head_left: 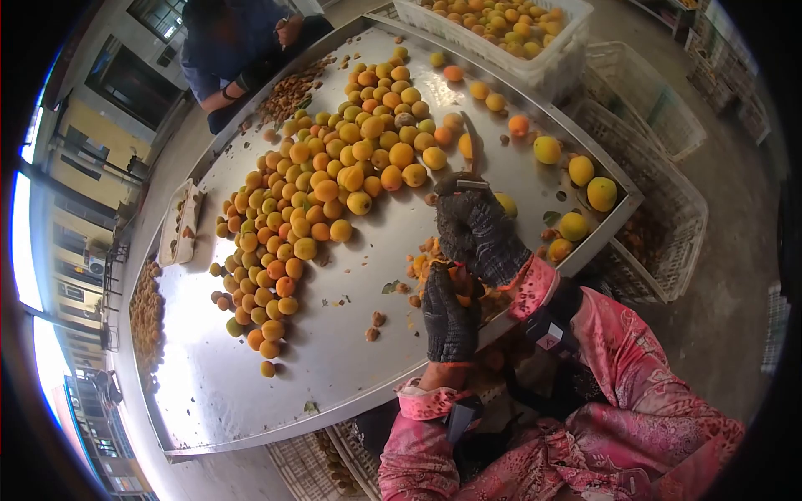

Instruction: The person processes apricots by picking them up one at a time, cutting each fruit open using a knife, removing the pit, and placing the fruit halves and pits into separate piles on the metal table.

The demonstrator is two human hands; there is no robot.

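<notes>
My right hand [483,227], in a dark knit glove, is closed around a knife [469,159]. The knife's curved blade points away from me, over the metal table. Just below it, my left hand [449,316], in a matching glove, is curled at the table's near edge. An orange apricot [459,277] shows partly between the two hands, against the left fingers; the gloves hide most of it. Apricot pieces [420,265] lie heaped beside my left fingertips. Farther off, a large pile of whole yellow-orange apricots [334,167] spreads across the table.
The metal table [359,334] has a raised rim. Loose apricots [547,150] lie along its right side. A white crate [547,71] full of apricots stands at the far right, with other crates [685,225] below. A shallow tray [181,225] lies left. Another person [225,50] is across the table.
</notes>
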